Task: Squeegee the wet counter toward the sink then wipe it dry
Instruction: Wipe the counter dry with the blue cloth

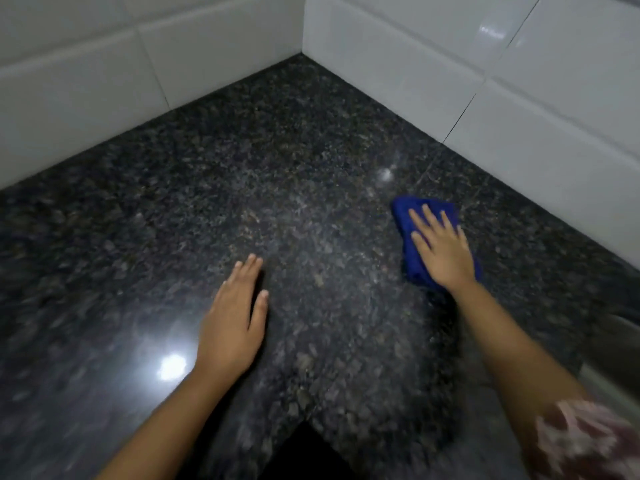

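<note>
The right hand (pixel 441 249) lies flat, fingers spread, pressing a blue cloth (pixel 414 254) onto the dark speckled counter (pixel 294 168) near the white tiled wall (pixel 519 81). The left hand (pixel 233 317) rests open and palm-down on the counter, holding nothing, fingers together. No writing is legible.

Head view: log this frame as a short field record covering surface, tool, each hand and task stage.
surface: dark speckled granite counter, corner of white tiled walls
tool: blue cloth, flat on counter
right hand: palm down, fingers spread, pressing on the cloth
left hand: flat on bare counter, holding nothing
squeegee: not in view
stage: wiping dry with cloth
</note>
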